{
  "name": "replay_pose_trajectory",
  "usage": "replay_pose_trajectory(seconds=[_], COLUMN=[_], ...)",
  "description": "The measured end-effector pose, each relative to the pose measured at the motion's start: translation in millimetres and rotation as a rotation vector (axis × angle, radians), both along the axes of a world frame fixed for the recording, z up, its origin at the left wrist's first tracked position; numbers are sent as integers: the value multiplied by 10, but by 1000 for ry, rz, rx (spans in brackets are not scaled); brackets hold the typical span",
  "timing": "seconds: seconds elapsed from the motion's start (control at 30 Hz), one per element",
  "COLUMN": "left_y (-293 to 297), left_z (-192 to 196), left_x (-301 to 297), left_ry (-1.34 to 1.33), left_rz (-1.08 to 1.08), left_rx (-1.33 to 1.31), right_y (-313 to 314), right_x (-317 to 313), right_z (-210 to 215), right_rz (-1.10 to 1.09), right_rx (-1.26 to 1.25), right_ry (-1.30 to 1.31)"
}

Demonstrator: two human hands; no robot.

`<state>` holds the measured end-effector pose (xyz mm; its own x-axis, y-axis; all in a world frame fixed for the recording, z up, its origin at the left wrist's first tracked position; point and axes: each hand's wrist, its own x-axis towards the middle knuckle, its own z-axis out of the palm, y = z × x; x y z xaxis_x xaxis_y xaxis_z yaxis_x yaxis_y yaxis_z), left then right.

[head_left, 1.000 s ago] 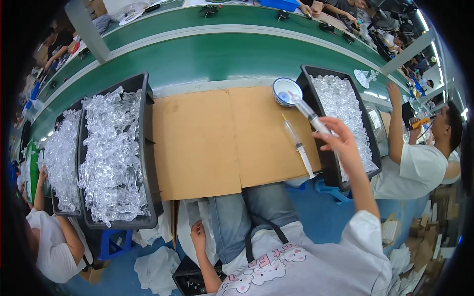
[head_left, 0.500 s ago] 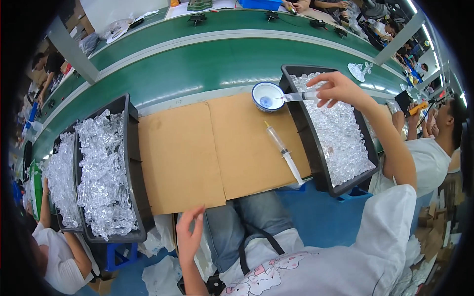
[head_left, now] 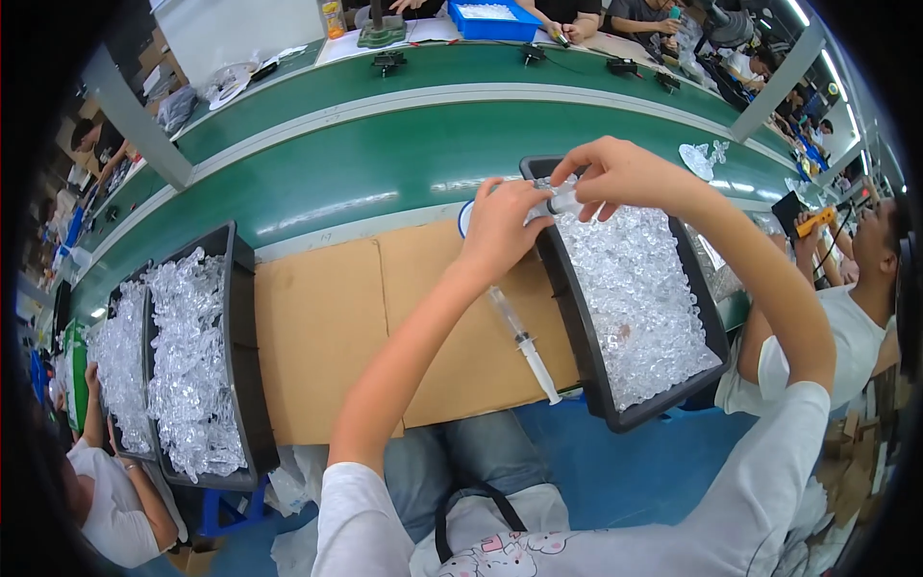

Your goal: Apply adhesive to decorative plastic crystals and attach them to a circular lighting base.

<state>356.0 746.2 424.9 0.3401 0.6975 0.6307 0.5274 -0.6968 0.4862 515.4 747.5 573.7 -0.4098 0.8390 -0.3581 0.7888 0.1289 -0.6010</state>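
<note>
Syringe (head_left: 565, 200): your right hand (head_left: 623, 178) pinches it above right bin (head_left: 575, 322).
Left hand (head_left: 505, 226): likely steadying; grip unclear.
Loose syringe (head_left: 524, 344): beside right bin, presumably handy.

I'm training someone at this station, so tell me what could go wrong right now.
Drips from the held syringe might land on the clear pieces in the right-hand bin. The left hand could knock the bowl partly hidden behind it. The loose syringe, its plunger end at the near edge of the cardboard, might get nudged off.
</note>
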Motion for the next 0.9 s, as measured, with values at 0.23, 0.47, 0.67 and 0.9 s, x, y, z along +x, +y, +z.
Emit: replay_pose_trajectory(seconds=[0.23, 0.47, 0.67, 0.9], left_y=[191, 311, 278, 237], left_z=[25, -69, -39, -36], left_x=[-57, -163, -198, -204], left_ry=[-163, -140, -202, -187], left_rz=[-137, -191, -226, -231], left_rx=[-233, -295, -365, -346], right_y=[132, 178, 144, 109], right_x=[289, 193, 60, -11], right_z=[29, -240, -304, -358], right_rz=[-104, -162, -244, -302], right_rx=[-200, -465, -343, -239], right_ry=[202, 445, 431, 347])
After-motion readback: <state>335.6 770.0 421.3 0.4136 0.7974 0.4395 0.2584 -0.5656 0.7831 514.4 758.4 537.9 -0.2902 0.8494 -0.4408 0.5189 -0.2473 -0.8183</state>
